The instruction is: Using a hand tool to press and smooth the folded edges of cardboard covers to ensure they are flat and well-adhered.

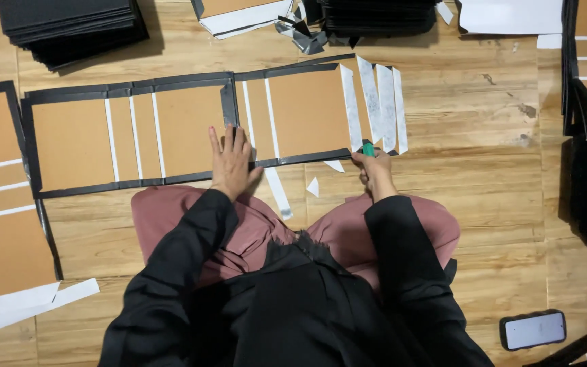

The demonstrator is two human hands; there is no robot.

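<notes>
The brown cardboard panel, black-edged, lies flat on the wooden floor ahead of your knees. Your left hand presses its lower edge, fingers spread. Your right hand, at the panel's lower right corner, grips a green cutter.

Left hand flat — right hand fisted

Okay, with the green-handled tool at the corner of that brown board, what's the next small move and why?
Probably draw the green-handled tool in the right hand along the black-edged brown cardboard panel's lower edge. Its tip sits where the white paper strips meet that edge, loose offcuts lie just below, and the left hand presses flat beside the panel.
</notes>
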